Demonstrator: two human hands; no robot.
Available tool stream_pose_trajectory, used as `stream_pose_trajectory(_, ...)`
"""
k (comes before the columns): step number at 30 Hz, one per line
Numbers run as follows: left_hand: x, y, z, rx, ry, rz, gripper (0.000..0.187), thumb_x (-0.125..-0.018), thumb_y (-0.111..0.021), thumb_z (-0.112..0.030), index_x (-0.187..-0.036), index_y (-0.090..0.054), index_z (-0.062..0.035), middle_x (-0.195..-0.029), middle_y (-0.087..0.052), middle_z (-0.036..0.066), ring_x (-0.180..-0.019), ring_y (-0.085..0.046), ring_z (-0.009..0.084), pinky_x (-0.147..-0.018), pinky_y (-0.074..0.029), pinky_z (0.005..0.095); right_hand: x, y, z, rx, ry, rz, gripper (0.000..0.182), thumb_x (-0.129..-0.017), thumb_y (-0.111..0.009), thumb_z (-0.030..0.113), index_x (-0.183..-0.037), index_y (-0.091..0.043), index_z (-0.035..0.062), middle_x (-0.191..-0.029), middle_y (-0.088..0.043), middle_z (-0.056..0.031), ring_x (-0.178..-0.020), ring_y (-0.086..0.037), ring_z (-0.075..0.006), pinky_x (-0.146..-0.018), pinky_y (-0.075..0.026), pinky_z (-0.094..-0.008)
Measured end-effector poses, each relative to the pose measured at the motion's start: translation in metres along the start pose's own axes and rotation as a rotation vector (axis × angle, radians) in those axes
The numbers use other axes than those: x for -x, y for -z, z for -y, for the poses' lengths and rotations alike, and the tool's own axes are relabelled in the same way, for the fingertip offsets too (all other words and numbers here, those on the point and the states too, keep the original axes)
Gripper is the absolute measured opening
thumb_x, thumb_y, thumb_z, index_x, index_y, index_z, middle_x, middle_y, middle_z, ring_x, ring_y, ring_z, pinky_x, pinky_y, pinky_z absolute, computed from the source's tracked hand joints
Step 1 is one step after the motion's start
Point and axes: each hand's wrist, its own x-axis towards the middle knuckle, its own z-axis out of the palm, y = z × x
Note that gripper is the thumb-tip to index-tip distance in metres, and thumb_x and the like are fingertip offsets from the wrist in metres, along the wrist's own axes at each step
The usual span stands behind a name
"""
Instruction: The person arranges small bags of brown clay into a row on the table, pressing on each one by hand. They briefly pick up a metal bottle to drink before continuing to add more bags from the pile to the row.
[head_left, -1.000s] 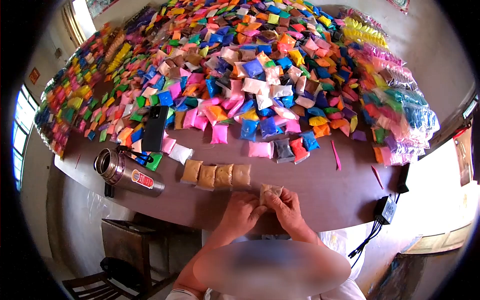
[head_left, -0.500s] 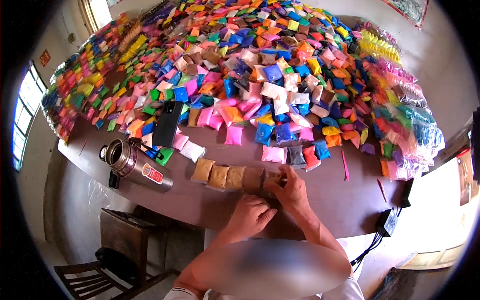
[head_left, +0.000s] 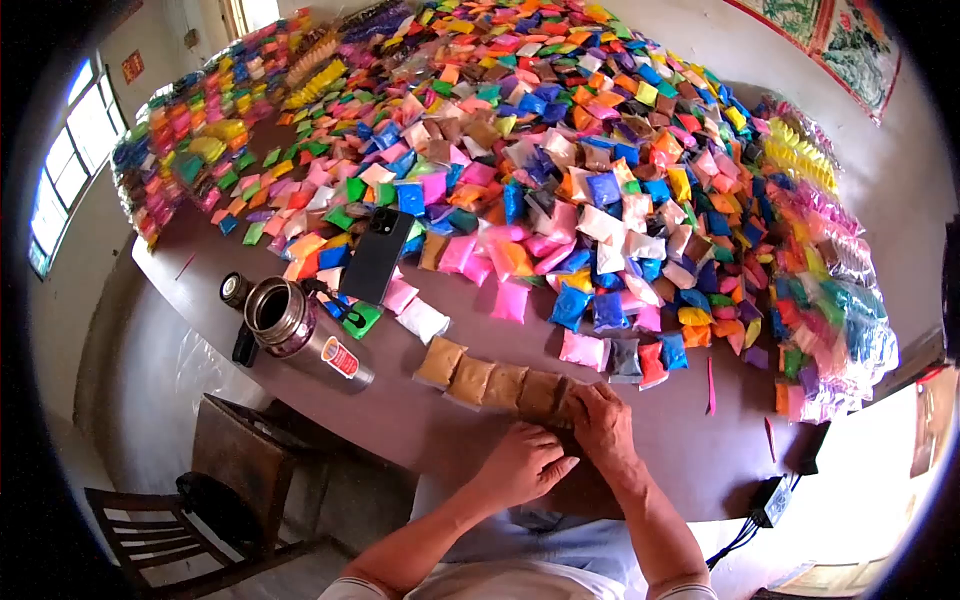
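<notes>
A row of several tan powder packets (head_left: 487, 378) lies on the brown table (head_left: 420, 430) near its front edge. My right hand (head_left: 602, 428) presses flat on the rightmost tan packet (head_left: 566, 398) at the end of that row, mostly covering it. My left hand (head_left: 522, 465) rests just below the row, fingers loosely curled, holding nothing. Beyond the row spreads a huge heap of small coloured packets (head_left: 560, 170) in pink, blue, white, orange and green.
An open steel flask (head_left: 305, 335) lies on its side to the left, its cap (head_left: 235, 290) beside it. A black phone (head_left: 377, 255) rests on packets. Bundled packet stacks (head_left: 830, 320) line the right edge. A wooden chair (head_left: 150, 530) and a power adapter (head_left: 765, 495) sit below the table.
The packet I held in both hands has gone down at the right end of the tan row. My right hand now presses it; my left hand has let go. The view tilted.
</notes>
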Motion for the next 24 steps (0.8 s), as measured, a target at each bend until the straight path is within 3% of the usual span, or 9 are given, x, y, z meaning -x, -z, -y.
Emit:
stream_pose_trajectory(7,0.004,-0.002,0.004,0.033,-0.001,0.004,0.028,-0.087,-0.07,-0.023,-0.068,-0.061,-0.0047,-0.07,-0.059,0.011,-0.074,-0.06,0.0314,-0.075,-0.046,0.0437,-0.018,0.02,-0.002,-0.033,0.024,0.154,0.011,-0.086,-0.067,0.011,-0.094,-0.069,0.0039,-0.084,-0.067,-0.016,-0.078,-0.066,-0.0379,-0.067,-0.053,-0.0431)
stream_pose_trajectory(9,0.008,-0.003,0.005,0.022,0.007,-0.012,0.028,-0.089,-0.068,-0.023,-0.069,-0.062,-0.0043,-0.072,-0.06,0.011,-0.076,-0.061,0.0305,-0.078,-0.047,0.0422,-0.034,0.016,0.013,-0.011,0.067,0.027,0.009,-0.086,-0.067,0.011,-0.091,-0.068,0.003,-0.084,-0.067,-0.0167,-0.077,-0.066,-0.0378,-0.067,-0.053,-0.043)
stream_pose_trajectory(10,0.009,-0.006,0.009,0.052,0.013,0.0,0.029,-0.088,-0.068,-0.023,-0.067,-0.061,-0.0038,-0.07,-0.06,0.013,-0.074,-0.061,0.0336,-0.073,-0.046,0.0465,-0.047,0.013,0.025,0.0,0.103,0.004,0.009,-0.087,-0.067,0.011,-0.09,-0.067,0.0025,-0.086,-0.067,-0.0175,-0.079,-0.066,-0.0383,-0.067,-0.053,-0.0433)
stream_pose_trajectory(11,0.008,-0.008,0.012,0.083,0.017,0.013,0.031,-0.087,-0.068,-0.023,-0.065,-0.059,-0.0033,-0.069,-0.059,0.015,-0.072,-0.061,0.0367,-0.069,-0.044,0.0509,-0.061,0.006,0.034,-0.002,0.108,0.005,0.009,-0.087,-0.067,0.011,-0.09,-0.067,0.0025,-0.086,-0.067,-0.0175,-0.079,-0.066,-0.0383,-0.067,-0.053,-0.0433)
stream_pose_trajectory(15,0.008,-0.006,0.014,0.005,-0.039,0.022,0.032,-0.088,-0.065,-0.026,-0.066,-0.06,-0.0024,-0.072,-0.062,0.017,-0.076,-0.062,0.0374,-0.071,-0.046,0.0516,-0.124,-0.043,0.059,-0.139,0.343,-0.061,0.014,-0.086,-0.067,0.009,-0.098,-0.068,0.0016,-0.087,-0.066,-0.0183,-0.082,-0.066,-0.0387,-0.072,-0.053,-0.0429)
stream_pose_trajectory(18,0.008,-0.01,0.016,-0.006,0.042,0.143,0.032,-0.087,-0.063,-0.028,-0.069,-0.062,-0.0016,-0.074,-0.064,0.017,-0.078,-0.062,0.0391,-0.074,-0.047,0.0503,-0.17,-0.085,0.073,-0.127,0.366,0.024,0.019,-0.085,-0.067,0.01,-0.103,-0.067,0.003,-0.093,-0.067,-0.0183,-0.089,-0.065,-0.0393,-0.077,-0.053,-0.0433)
stream_pose_trajectory(21,0.009,-0.017,0.02,0.018,0.045,0.149,0.021,-0.083,-0.065,-0.022,-0.079,-0.065,-0.0015,-0.085,-0.067,0.018,-0.087,-0.064,0.039,-0.079,-0.049,0.0491,-0.204,-0.117,0.096,-0.15,0.41,0.067,0.028,-0.085,-0.069,0.016,-0.108,-0.064,0.0006,-0.104,-0.066,-0.0211,-0.099,-0.064,-0.0397,-0.084,-0.052,-0.0448)
stream_pose_trajectory(23,0.009,-0.014,0.016,0.126,-0.047,-0.042,0.013,-0.086,-0.067,-0.015,-0.082,-0.062,-0.0042,-0.083,-0.063,0.011,-0.086,-0.063,0.0289,-0.081,-0.046,0.0433,-0.216,-0.128,0.113,-0.031,0.332,0.172,0.046,-0.082,-0.072,0.026,-0.116,-0.059,-0.0027,-0.113,-0.063,-0.024,-0.105,-0.062,-0.0411,-0.088,-0.051,-0.0464)
stream_pose_trajectory(24,0.014,-0.012,0.017,0.057,0.005,0.056,0.018,-0.086,-0.066,-0.015,-0.1,-0.064,-0.0037,-0.1,-0.065,0.013,-0.102,-0.061,0.031,-0.09,-0.046,0.0448,-0.225,-0.139,0.113,0.056,0.282,0.302,0.063,-0.079,-0.075,0.035,-0.123,-0.053,-0.0045,-0.119,-0.059,-0.0259,-0.112,-0.058,-0.0419,-0.094,-0.048,-0.0481)
